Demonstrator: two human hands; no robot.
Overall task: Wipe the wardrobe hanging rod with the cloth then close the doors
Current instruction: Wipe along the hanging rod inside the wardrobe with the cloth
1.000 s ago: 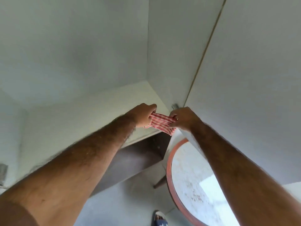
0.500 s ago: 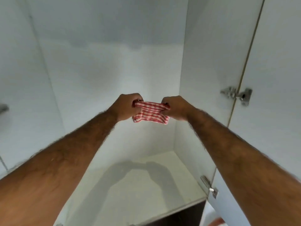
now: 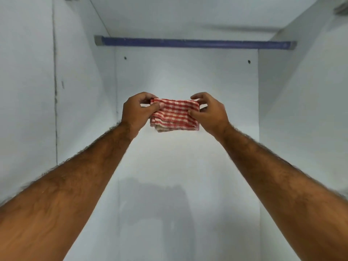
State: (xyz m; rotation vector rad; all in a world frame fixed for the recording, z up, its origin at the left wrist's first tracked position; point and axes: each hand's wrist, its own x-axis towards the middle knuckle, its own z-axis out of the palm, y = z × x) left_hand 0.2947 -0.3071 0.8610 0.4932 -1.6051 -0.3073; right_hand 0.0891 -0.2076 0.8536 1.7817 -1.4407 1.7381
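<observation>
A folded red-and-white checked cloth (image 3: pixel 175 114) is held in front of me inside the open white wardrobe. My left hand (image 3: pixel 136 113) pinches its left edge and my right hand (image 3: pixel 209 113) pinches its right edge. The blue hanging rod (image 3: pixel 194 43) runs across the top of the wardrobe between grey end brackets, well above the cloth and apart from both hands. Neither door is in view.
The wardrobe's white back panel (image 3: pixel 186 76) has two small holes. White side walls stand at the left (image 3: pixel 79 91) and right (image 3: pixel 301 91). A hinge part (image 3: pixel 341 8) shows at the top right corner.
My view has tilted upward from the wardrobe floor to the back panel, bringing the rod into sight. Both hands stay on the cloth, now raised and held flatter.
</observation>
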